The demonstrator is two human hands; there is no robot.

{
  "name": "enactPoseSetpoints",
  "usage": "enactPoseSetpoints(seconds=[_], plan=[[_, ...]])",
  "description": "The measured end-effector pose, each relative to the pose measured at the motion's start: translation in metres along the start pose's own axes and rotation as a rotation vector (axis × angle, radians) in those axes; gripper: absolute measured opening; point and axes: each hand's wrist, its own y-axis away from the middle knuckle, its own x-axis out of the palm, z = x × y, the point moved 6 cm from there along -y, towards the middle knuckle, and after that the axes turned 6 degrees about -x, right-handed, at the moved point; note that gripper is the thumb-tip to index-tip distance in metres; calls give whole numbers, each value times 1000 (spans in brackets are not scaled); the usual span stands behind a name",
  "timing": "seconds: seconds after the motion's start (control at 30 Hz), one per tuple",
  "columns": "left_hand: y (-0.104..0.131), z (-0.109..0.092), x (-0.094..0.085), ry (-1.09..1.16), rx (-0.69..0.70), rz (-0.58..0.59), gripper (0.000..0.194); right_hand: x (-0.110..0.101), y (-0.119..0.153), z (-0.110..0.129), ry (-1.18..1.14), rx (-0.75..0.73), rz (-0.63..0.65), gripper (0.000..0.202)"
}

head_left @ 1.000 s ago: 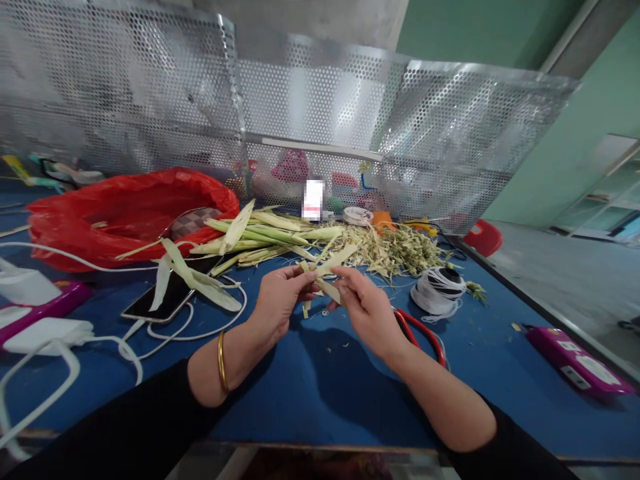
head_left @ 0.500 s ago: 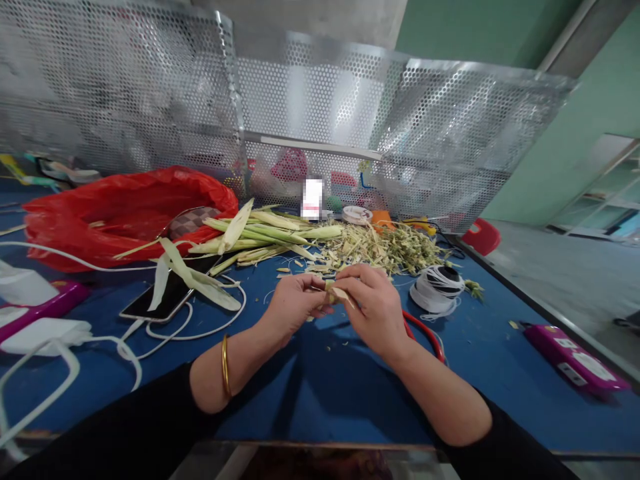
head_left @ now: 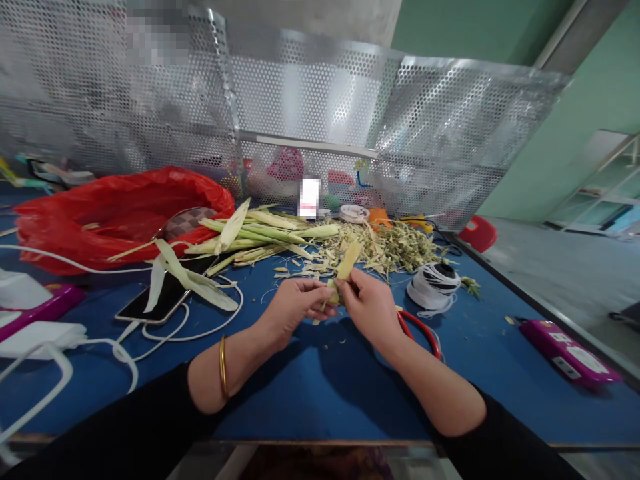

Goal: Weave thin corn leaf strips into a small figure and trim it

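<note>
A pale yellow-green strip of husk (head_left: 349, 259) stands up between my hands, its free end pointing away from me. My right hand (head_left: 367, 300) pinches it near its lower end. My left hand (head_left: 295, 307) has thumb and fingers closed on the lower part of the same husk, just left of my right fingertips. Beyond them lie a bundle of green and cream husks (head_left: 270, 230) and a heap of shredded pieces (head_left: 395, 248). A white string spool (head_left: 433, 288) stands right of my right hand. Red handles (head_left: 420, 328) lie partly hidden behind my right wrist.
On the left are a red plastic bag (head_left: 55, 223), a phone (head_left: 150, 300) with a loose husk on it, and white cables (head_left: 200, 335). A purple box (head_left: 570, 353) lies at the right on the blue table (head_left: 320, 400). A perforated metal screen (head_left: 310, 93) stands behind.
The husk strip between my hands has swung up and now points away from me. My right fingers have shifted lower on it. The view has moved slightly.
</note>
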Motion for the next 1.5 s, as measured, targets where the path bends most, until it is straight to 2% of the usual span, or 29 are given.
enactPoseSetpoints(seconds=[0.33,0.47,0.57,0.7,0.93,1.07,1.27,1.5], plan=[[3,-5,1,-57,92,-102,11,5,0,-5,-6,75,24,26],[2,-7,-9,55,80,-169,15,-8,-2,5,25,-107,-126,15],[-1,-8,-18,152,66,-219,15,-19,0,17,117,-295,-210,15],[-2,-7,-20,199,42,-222,13,-16,1,26,299,-421,-132,9],[-2,-4,-15,193,-7,-176,11,-5,5,36,465,-595,-87,19],[-2,-2,-14,186,-4,-168,12,-6,7,37,523,-612,-89,23],[-4,-2,-17,169,76,-204,16,-4,15,50,590,-678,-75,25],[-5,-2,-19,157,93,-229,18,8,19,53,505,-668,9,19]])
